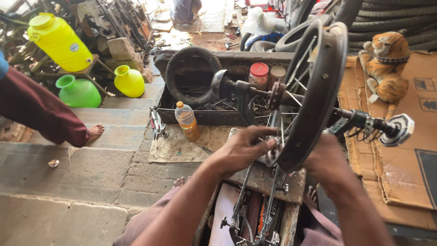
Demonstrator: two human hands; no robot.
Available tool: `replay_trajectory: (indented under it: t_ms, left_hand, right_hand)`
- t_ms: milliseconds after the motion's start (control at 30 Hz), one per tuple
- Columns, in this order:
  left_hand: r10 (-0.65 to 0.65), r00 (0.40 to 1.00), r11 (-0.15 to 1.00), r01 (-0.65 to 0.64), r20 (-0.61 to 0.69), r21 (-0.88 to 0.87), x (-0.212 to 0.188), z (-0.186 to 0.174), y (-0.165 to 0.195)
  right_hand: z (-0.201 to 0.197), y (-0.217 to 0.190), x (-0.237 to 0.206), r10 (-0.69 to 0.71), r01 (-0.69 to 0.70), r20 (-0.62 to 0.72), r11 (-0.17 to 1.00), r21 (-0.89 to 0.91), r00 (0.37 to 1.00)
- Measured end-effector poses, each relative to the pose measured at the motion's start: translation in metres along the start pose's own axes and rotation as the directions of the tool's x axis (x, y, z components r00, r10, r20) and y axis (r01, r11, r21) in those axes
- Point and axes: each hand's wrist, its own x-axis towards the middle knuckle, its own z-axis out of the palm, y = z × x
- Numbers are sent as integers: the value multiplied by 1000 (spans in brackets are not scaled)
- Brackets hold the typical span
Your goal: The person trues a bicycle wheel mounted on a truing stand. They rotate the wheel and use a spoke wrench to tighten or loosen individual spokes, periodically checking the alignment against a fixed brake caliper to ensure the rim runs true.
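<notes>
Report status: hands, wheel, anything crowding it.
Left hand fingers on spokes near hub. Right hand steadies dark spoked bicycle wheel rim on truing stand. Orange-liquid plastic bottle stands left, apart.

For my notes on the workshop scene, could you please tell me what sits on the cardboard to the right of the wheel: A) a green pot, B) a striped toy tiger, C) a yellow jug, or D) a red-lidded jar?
B: a striped toy tiger sits on the cardboard right of the wheel.
</notes>
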Motion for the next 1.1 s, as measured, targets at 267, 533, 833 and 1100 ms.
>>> replay_trajectory:
  t_ms: [267,533,833,1100]
  left_hand:
    - [-89,943,897,216,-322,386,-2,22,5]
    - [94,922,916,67,-376,395,-8,24,12]
    - [37,936,986,24,-350,167,-1,35,0]
    - [153,952,988,-147,-266,45,-6,40,-6]
  right_hand:
    - [-2,4,-10,-17,2,101,989,146,995]
    - [5,-6,-7,-26,26,62,1000,3,998]
    - [-11,-4,-10,64,-17,-141,949,316,988]
    - [-3,-4,-8,41,-13,-123,976,219,992]
